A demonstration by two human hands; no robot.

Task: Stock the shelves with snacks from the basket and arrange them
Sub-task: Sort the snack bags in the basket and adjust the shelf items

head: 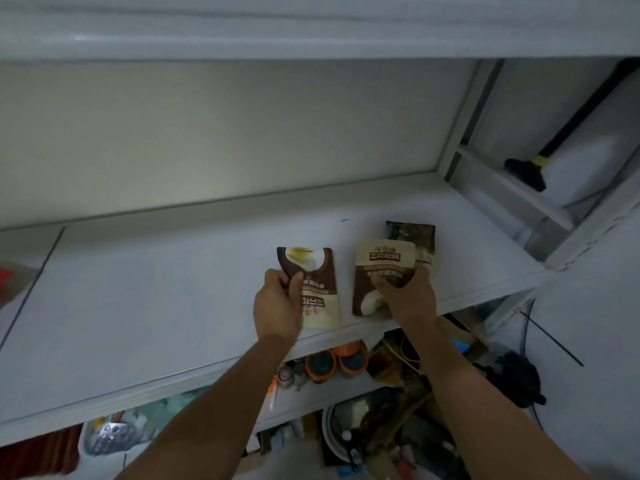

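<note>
Two brown-and-cream snack pouches lie side by side, a narrow gap between them, on the white shelf [156, 289], close to its front edge and toward its right end; the left pouch [320, 282] shows a pale round picture at its far end and its lettering reads upside down from the head view, its near end reaching the shelf's front edge; the right pouch [381, 268] has a cream band with dark lettering at its far end and brown below.

The left grip [277, 306], a bare hand, is clamped on the left pouch's left edge, thumb on the face and fingers curled around the side; the right grip [408, 296] is clamped on the right pouch's near right part, fingers curled over its face.

A third, darker pouch [415, 235] lies just behind the right pouch, toward the shelf's back right corner, partly covered by it.

Behind the shelf stands a plain pale back panel [207, 133]; another white shelf [277, 29] runs overhead.

Under the front edge, on a lower level, two orange-rimmed jars [320, 363] sit side by side among blurred clutter; past the shelf's right end a black tool with a yellow band [526, 171] leans on a white frame.
</note>
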